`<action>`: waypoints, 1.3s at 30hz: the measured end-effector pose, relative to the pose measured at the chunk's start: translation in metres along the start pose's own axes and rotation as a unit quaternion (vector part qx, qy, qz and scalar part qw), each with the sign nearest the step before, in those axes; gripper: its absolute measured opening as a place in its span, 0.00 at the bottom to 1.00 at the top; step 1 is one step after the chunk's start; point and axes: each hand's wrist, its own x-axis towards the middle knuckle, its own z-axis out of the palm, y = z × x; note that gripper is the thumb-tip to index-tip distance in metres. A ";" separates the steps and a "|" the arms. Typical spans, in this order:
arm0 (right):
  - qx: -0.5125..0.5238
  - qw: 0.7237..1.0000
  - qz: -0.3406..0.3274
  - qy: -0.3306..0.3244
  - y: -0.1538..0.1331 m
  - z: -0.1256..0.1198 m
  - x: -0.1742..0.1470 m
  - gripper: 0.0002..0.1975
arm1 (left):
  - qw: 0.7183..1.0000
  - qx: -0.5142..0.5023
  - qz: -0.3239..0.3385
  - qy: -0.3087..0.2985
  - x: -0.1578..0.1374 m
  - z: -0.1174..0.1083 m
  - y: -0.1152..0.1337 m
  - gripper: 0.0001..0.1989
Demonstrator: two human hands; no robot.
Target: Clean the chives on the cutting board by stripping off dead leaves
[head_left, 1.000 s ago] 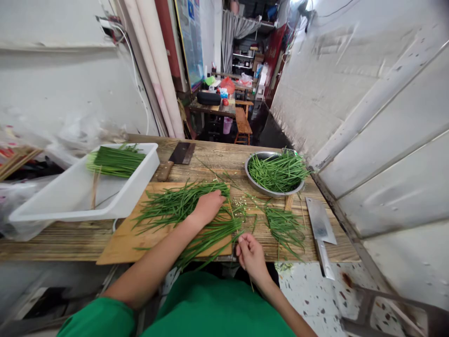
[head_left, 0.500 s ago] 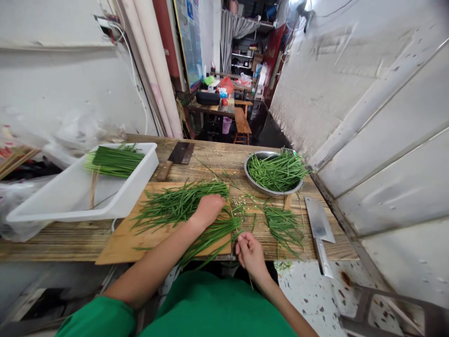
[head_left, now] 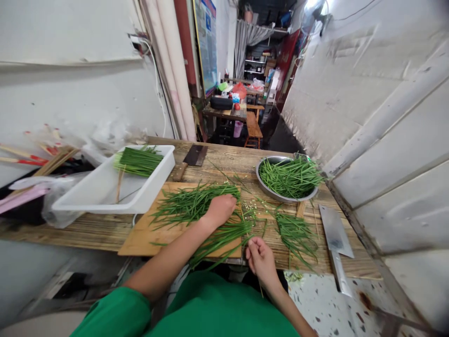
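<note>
Green garlic chives [head_left: 192, 203] lie in a loose heap across a wooden cutting board [head_left: 140, 241]. My left hand [head_left: 221, 209] is closed over the right end of this heap; its fingertips are partly hidden. A thin bamboo skewer [head_left: 260, 286] slants past the ends of a nearer bunch of chives [head_left: 228, 232]. Below that bunch, my right hand [head_left: 260, 260] pinches the skewer between thumb and fingers. Another small pile of chives [head_left: 294, 234] lies on the wooden table, to the right of my hands.
A metal bowl [head_left: 260, 181] heaped with chives stands at the back right. One cleaver [head_left: 336, 231] overhangs the front edge; another [head_left: 195, 155] lies behind the board. A white tray [head_left: 94, 206] holding chives and bundled sticks [head_left: 56, 164] are at left. Small white bits [head_left: 250, 206] are scattered about.
The whole view has swung slightly left, so everything appears farther right. Both hands keep nearly the same place and grip relative to the board and chives.
</note>
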 end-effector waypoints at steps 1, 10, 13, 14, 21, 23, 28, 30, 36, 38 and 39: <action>0.001 1.000 0.002 0.000 0.000 0.000 0.000 0.20 | 1.000 -0.024 -0.005 0.007 0.000 0.000 -0.001 0.12; -0.015 1.000 -0.006 -0.001 -0.007 0.001 0.000 0.19 | 0.975 -0.209 -0.072 0.030 0.010 0.012 -0.016 0.11; -0.012 1.000 -0.005 0.000 -0.009 0.002 0.000 0.20 | 0.965 -0.246 -0.082 0.026 0.012 0.017 -0.019 0.11; -0.010 1.000 -0.005 0.000 -0.010 0.002 0.001 0.20 | 0.963 -0.254 -0.083 0.028 0.012 0.018 -0.020 0.10; -0.014 1.000 0.000 -0.001 -0.009 0.002 0.001 0.21 | 0.954 -0.284 -0.084 0.037 0.011 0.016 -0.018 0.09; -0.015 1.000 -0.001 -0.001 -0.009 0.001 0.001 0.21 | 0.952 -0.294 -0.080 0.037 0.010 0.016 -0.017 0.09; -0.024 1.000 -0.006 0.005 -0.010 0.002 0.001 0.21 | 0.949 -0.300 -0.081 0.049 0.009 0.015 -0.016 0.10; -0.026 1.000 -0.004 0.007 -0.011 0.003 0.001 0.21 | 0.950 -0.297 -0.085 0.056 0.010 0.015 -0.016 0.10; -0.020 1.000 0.001 0.005 -0.011 0.003 0.001 0.21 | 0.958 -0.271 -0.076 0.055 0.010 0.015 -0.018 0.11; -0.018 1.000 0.002 0.007 -0.010 0.002 0.001 0.20 | 0.960 -0.262 -0.079 0.052 0.010 0.016 -0.018 0.11; -0.018 1.000 0.003 0.007 -0.010 0.002 0.001 0.20 | 0.961 -0.258 -0.080 0.051 0.010 0.016 -0.019 0.11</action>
